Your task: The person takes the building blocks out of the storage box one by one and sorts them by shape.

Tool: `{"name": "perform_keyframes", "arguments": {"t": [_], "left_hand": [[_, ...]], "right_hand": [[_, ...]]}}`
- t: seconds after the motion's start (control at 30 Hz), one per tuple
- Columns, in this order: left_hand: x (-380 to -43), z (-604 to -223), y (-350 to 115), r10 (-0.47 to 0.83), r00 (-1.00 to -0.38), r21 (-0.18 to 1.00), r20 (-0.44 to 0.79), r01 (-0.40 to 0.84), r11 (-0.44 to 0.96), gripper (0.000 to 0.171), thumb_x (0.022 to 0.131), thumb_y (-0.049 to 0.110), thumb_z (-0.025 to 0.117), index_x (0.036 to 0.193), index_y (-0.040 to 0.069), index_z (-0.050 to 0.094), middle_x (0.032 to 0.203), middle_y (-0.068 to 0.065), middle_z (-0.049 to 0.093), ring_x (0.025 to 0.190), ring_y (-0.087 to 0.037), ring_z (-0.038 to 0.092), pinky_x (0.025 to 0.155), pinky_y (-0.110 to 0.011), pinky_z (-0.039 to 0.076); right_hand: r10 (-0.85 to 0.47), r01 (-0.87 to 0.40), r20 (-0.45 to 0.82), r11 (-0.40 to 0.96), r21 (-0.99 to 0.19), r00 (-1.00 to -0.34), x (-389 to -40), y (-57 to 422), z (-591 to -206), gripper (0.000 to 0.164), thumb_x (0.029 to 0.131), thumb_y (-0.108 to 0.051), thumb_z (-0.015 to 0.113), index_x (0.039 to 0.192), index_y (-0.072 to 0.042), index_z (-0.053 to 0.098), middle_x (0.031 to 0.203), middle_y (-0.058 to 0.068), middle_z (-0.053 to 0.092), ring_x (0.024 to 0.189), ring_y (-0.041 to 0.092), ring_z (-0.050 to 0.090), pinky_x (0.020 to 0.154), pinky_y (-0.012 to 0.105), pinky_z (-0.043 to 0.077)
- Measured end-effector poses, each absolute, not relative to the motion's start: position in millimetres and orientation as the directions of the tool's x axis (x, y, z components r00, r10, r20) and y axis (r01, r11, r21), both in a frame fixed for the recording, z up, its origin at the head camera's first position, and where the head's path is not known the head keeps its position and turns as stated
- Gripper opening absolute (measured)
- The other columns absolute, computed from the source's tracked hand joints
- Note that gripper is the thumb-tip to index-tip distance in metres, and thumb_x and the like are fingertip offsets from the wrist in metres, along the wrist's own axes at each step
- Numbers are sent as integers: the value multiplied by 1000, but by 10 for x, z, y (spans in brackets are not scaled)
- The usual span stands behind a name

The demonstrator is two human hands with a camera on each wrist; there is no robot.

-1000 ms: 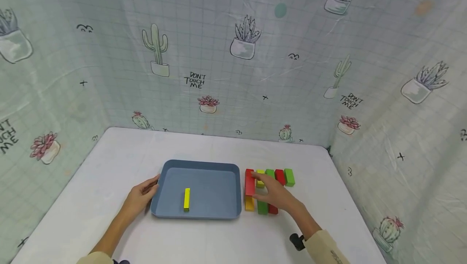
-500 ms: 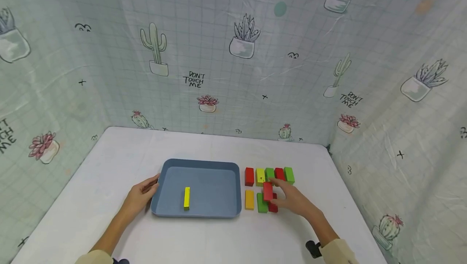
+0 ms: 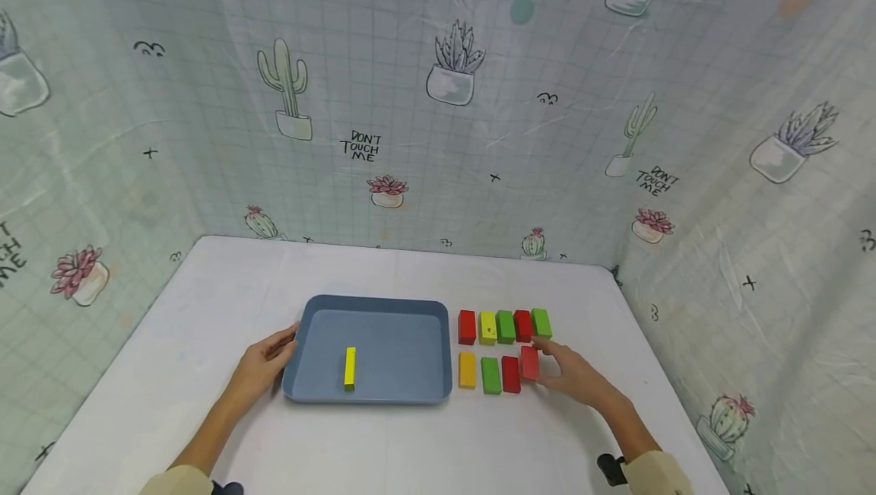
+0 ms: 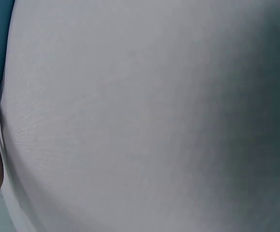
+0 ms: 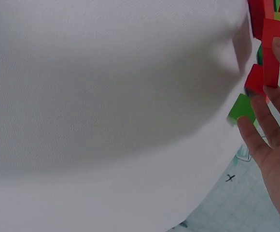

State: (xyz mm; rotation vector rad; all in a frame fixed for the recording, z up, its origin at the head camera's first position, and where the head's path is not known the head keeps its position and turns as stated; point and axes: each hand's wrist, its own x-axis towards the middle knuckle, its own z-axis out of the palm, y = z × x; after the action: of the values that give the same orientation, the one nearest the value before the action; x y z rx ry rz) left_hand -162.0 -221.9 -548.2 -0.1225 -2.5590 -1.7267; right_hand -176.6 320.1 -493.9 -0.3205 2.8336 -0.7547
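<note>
My right hand (image 3: 571, 373) pinches a red block (image 3: 530, 363) between thumb and fingers, at the right end of the front row of blocks. In the right wrist view the same red block (image 5: 271, 53) stands lengthwise between thumb and fingertips, and the other fingers are spread. Left of it in that row lie another red block (image 3: 510, 374), a green block (image 3: 490, 376) and an orange block (image 3: 467, 370). My left hand (image 3: 260, 364) rests with relaxed fingers against the left side of a blue-grey tray (image 3: 397, 312). One yellow block (image 3: 350, 368) lies inside the tray.
Behind the front row runs a back row: a red block (image 3: 467, 327), a yellow block (image 3: 487, 328), a green block (image 3: 505, 327), a second red one and a second green one. All sit on a white table (image 3: 383, 449) beside the tray. A cactus-print curtain (image 3: 411, 99) surrounds the table.
My right hand has carried the red block from beside the tray, over the front row, rightward to that row's right end. The left hand and tray have stayed put.
</note>
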Motion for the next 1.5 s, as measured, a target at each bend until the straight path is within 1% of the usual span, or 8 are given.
{"name": "perform_keyframes", "arguments": {"t": [0.27,0.47,0.7,0.9,1.07,1.2,1.37,1.5], "left_hand": [[-1621,-5488,-2221,31,-996,924,79,85,372,48,98,23,52,139,-1,43,133,-21,49,120,-32,48,85,-5,39],[-1629,-5494,-2223,33,-996,924,83,89,371,48,98,23,52,139,-2,43,134,-21,49,120,-33,47,85,-6,40],[-1617,-5498,-2217,28,-997,926,75,80,368,48,98,23,52,139,-1,43,134,-21,49,121,-32,47,85,-5,39],[-1603,-5484,-2221,37,-996,930,83,91,356,48,98,22,53,139,-3,42,134,-22,48,121,-32,48,85,-6,39],[-1610,-5487,-2227,36,-996,929,86,93,357,48,98,23,52,139,-2,43,134,-22,48,121,-32,47,85,-5,39],[-1624,-5494,-2212,38,-995,930,87,95,355,48,98,23,52,139,-2,43,135,-21,47,121,-33,47,86,-6,39],[-1618,-5485,-2192,38,-997,929,74,83,361,48,98,23,53,139,-1,43,135,-20,48,121,-32,47,86,-6,39],[-1599,-5462,-2204,25,-997,922,76,80,378,47,98,22,53,138,-1,44,134,-20,49,120,-31,48,85,-5,38]], "right_hand": [[-216,-97,-190,863,-495,-958,-1758,3218,-4983,73,77,-20,79,140,-10,44,129,8,53,118,30,48,90,49,47],[-247,-130,-189,868,-480,-950,-1743,3227,-5022,70,77,-20,78,139,-9,46,128,9,54,118,31,48,92,50,46],[-243,-125,-191,868,-480,-951,-1735,3236,-5069,72,76,-14,79,139,-8,45,123,5,56,117,28,49,92,46,47],[-277,-167,-181,871,-462,-944,-1719,3211,-5053,73,76,-13,79,139,-5,44,124,7,55,116,28,49,93,46,46],[-271,-184,-148,883,-432,-951,-1737,3158,-4972,71,76,-20,79,137,-8,47,129,9,52,117,29,47,91,48,47],[-254,-181,-101,868,-462,-962,-1780,3054,-4881,62,78,-24,78,132,-12,52,125,5,53,112,25,50,86,44,51],[-348,-288,-17,803,-521,-937,-1880,2795,-4821,54,83,-23,74,131,-9,52,120,6,56,109,26,53,87,43,51],[-421,-389,59,763,-517,-905,-1968,2492,-4802,53,85,-27,72,131,-10,52,121,4,56,107,26,54,87,43,51]]}}
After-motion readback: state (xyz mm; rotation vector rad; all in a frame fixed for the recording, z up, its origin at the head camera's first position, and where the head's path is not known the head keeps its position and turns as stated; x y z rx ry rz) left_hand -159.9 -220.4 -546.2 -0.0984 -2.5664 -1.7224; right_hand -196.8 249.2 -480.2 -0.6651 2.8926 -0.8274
